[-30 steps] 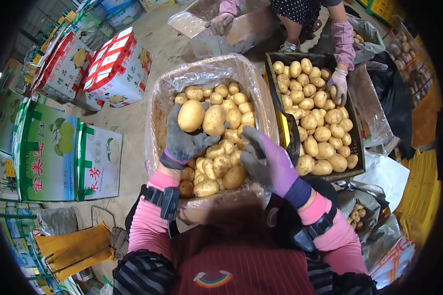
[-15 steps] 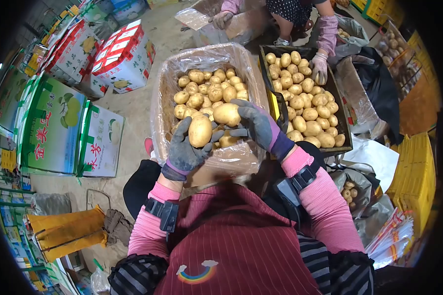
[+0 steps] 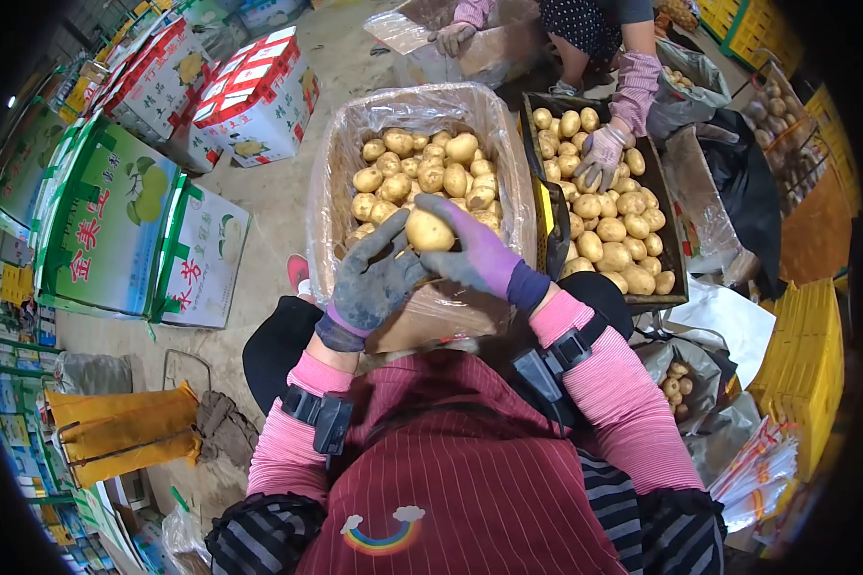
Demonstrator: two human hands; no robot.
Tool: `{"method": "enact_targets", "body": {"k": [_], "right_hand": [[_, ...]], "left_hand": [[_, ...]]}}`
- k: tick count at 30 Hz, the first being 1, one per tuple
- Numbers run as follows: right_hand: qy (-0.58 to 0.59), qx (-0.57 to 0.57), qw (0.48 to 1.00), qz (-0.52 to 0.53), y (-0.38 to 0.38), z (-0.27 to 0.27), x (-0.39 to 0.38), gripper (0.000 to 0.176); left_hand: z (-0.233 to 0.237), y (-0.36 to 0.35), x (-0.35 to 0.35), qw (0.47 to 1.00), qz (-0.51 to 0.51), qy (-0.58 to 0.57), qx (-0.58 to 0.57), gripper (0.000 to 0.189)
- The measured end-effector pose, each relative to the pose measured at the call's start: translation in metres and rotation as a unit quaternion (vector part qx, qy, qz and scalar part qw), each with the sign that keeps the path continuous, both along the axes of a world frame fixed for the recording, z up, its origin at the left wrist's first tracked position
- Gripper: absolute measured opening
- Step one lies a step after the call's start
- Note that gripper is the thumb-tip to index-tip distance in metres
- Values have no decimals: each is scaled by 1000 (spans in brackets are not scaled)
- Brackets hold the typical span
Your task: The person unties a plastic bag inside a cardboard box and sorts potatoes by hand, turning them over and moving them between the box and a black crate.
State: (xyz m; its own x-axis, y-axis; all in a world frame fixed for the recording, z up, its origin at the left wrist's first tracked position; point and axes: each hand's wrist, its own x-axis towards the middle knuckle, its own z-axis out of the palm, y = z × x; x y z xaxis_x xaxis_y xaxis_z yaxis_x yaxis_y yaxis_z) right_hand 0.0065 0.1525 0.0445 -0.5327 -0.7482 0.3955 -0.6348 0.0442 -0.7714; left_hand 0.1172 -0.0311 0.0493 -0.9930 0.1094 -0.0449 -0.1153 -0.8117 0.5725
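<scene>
A single potato (image 3: 430, 230) is between my gloved hands, above the near part of a plastic-lined cardboard box (image 3: 324, 182) that holds many potatoes. My right hand (image 3: 475, 247) is closed around it from the right, fingers over its top and side. My left hand (image 3: 372, 280) lies at its left side, thumb and fingers stretched out, with the thumb tip right at the potato. To the right stands a dark crate (image 3: 679, 264) full of potatoes. Another person's gloved hand (image 3: 602, 153) reaches onto the potatoes in it.
Printed cartons (image 3: 110, 220) stand at the left, with red-and-white cartons (image 3: 254, 101) behind. A yellow crate stack (image 3: 805, 374) is at the right. An open sack (image 3: 690, 369) with potatoes lies by my right knee. The other person's second hand (image 3: 454, 38) rests at a far box.
Each of my hands held a potato; now only one shows, in my right hand, and my left hand has opened. The other person's hand has moved left and toward me over the crate.
</scene>
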Motion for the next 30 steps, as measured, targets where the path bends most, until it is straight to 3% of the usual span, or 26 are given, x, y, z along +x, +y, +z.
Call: {"method": "enact_targets", "body": {"k": [1, 3, 4, 6, 8, 10, 12, 13, 14, 15, 16, 18, 20, 21, 23, 24, 25, 26, 28, 30], "right_hand": [[-184, -27, 983, 3, 3, 6, -5, 75], [-511, -124, 850, 31, 14, 21, -11, 68], [-551, -196, 810, 42, 15, 11, -17, 64], [-615, -179, 765, 58, 31, 6, -30, 69], [-632, -198, 746, 74, 47, 2, -37, 70], [-648, -218, 724, 89, 63, -3, -42, 71], [-617, -254, 745, 18, 80, -10, -47, 77], [-647, -328, 677, 124, 87, -9, -56, 79], [-542, -337, 769, -42, 102, -8, -54, 79], [-529, -377, 748, -133, 114, -14, -60, 78], [-553, -416, 707, -142, 132, -18, -69, 78], [-576, -394, 683, -215, 161, -21, -74, 70], [-545, -259, 733, -314, 166, -23, -66, 61], [-546, -255, 734, -312, 164, -22, -60, 61], [-527, -120, 777, -322, 157, -21, -48, 57], [-529, -115, 778, -321, 150, -23, -47, 57], [-513, -59, 801, -303, 143, -25, -45, 55], [-494, -4, 822, -284, 137, -28, -45, 53], [-471, 10, 838, -276, 128, -68, -55, 64], [-330, 161, 869, -332, 108, -90, -64, 78]], "left_hand": [[0, 2, -1, 999, 15, -3, -29, 56], [8, 3, 2, 999, 24, -21, -22, 56], [10, 2, 3, 999, 31, -42, -15, 56], [-2, -7, 3, 999, 30, -41, -16, 53], [-12, -12, 5, 983, 73, -90, -140, 49], [-17, -13, 8, 979, 74, -91, -168, 48], [-20, -17, 15, 912, 116, -130, -371, 46], [-31, -24, 15, 838, 135, -77, -524, 42], [-42, -33, 22, 838, 135, -80, -522, 42], [-42, -36, 27, 785, 169, -82, -590, 41], [-42, -38, 31, 725, 201, -83, -653, 40], [-49, -47, 39, 718, 236, -102, -647, 39], [-77, -68, 45, 650, 317, -110, -682, 40], [-79, -74, 46, 588, 306, -81, -744, 52], [-91, -73, 42, 574, 310, -127, -747, 59], [-94, -69, 36, 558, 312, -168, -750, 66], [-89, -64, 31, 612, 288, -217, -704, 73], [-94, -59, 32, 613, 288, -221, -702, 73], [-103, -54, 31, 475, 322, -178, -799, 68], [-106, -53, 31, 474, 336, -171, -795, 65]]}}
